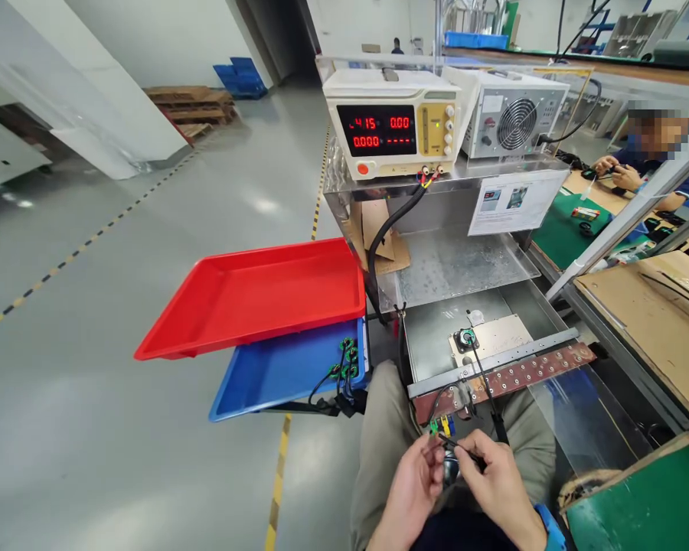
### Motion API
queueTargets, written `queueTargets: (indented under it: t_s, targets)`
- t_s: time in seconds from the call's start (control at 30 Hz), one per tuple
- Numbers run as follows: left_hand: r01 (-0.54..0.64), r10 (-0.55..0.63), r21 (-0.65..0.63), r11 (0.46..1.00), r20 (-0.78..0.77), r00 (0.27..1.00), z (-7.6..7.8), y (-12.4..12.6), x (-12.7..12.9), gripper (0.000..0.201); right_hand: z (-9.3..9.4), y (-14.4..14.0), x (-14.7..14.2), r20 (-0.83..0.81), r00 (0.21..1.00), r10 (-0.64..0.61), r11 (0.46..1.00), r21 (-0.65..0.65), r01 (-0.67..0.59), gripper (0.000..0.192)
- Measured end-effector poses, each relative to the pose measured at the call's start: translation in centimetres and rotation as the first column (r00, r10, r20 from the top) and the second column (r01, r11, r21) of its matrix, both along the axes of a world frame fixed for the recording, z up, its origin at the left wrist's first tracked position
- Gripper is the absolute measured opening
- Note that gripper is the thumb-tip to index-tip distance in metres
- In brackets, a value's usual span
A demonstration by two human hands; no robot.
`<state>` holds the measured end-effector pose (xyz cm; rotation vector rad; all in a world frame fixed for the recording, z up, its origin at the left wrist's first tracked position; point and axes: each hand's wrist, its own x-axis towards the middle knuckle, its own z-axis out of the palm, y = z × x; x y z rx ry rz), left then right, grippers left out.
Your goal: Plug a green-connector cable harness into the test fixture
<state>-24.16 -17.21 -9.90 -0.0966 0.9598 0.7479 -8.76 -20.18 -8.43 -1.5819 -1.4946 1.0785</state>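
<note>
Above my lap, my left hand (pixel 414 484) pinches near one end of a thin black cable (pixel 448 441). The thumb and fingers of my right hand (pixel 495 476) close on the same cable from the other side. Just beyond the fingertips sit small green, yellow and blue connectors (pixel 445 425); whether the cable touches them I cannot tell. Ahead, a round green-and-black connector (pixel 465 339) rests in a fixture on a metal plate (pixel 502 340) inside an open metal drawer (pixel 430 337). From it a black lead (pixel 485 379) runs down toward my right hand.
At the left, a red tray (pixel 275 295) overlaps a blue tray (pixel 264 383) holding several green ring-ended cables (pixel 347 360). A power supply (pixel 393 126) with red digits and a fan-backed unit (pixel 514 115) stand on the shelf. Another person (pixel 660 153) works at the right bench.
</note>
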Motion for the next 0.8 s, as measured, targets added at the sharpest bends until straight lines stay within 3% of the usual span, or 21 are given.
queueTargets:
  t_s: [0.07, 0.13, 0.27, 0.37, 0.47, 0.67, 0.8]
  targets:
    - [0.011, 0.030, 0.175, 0.985, -0.230, 0.973, -0.9, -0.8, -0.4, 0.036, -0.2, 0.1, -0.5, 0.126, 0.992, 0.010, 1.000, 0.007, -0.011, 0.032]
    - [0.103, 0.072, 0.340, 0.935, -0.464, 0.883, -1.6, -1.3, -0.9, 0.052, -0.4, 0.3, -0.9, 0.230, 0.973, 0.011, 1.000, 0.013, -0.014, 0.030]
    - [0.346, 0.109, 0.458, 0.819, -0.717, 0.689, -2.2, -1.2, -1.6, 0.054, -0.8, 0.9, -1.3, 0.317, 0.948, 0.026, 1.000, 0.007, -0.030, 0.026]
    - [0.566, 0.105, 0.444, 0.695, -0.841, 0.530, -2.0, -0.9, -1.7, 0.040, -1.0, 1.4, -1.5, 0.323, 0.946, 0.040, 0.999, -0.026, -0.034, 0.025]
    - [0.706, 0.111, 0.372, 0.602, -0.915, 0.388, -1.6, -0.8, -1.5, 0.032, -1.0, 1.8, -1.7, 0.366, 0.930, 0.043, 0.999, -0.044, -0.029, 0.023]
    - [0.815, 0.128, 0.258, 0.519, -0.966, 0.224, -1.0, -0.6, -1.3, 0.036, -0.7, 2.5, -1.9, 0.452, 0.889, 0.078, 0.996, -0.074, -0.050, 0.019]
    - [0.856, 0.108, 0.185, 0.482, -0.983, 0.151, -0.6, -0.3, -1.1, 0.041, -0.4, 3.0, -1.8, 0.462, 0.882, 0.090, 0.994, -0.101, -0.048, 0.021]
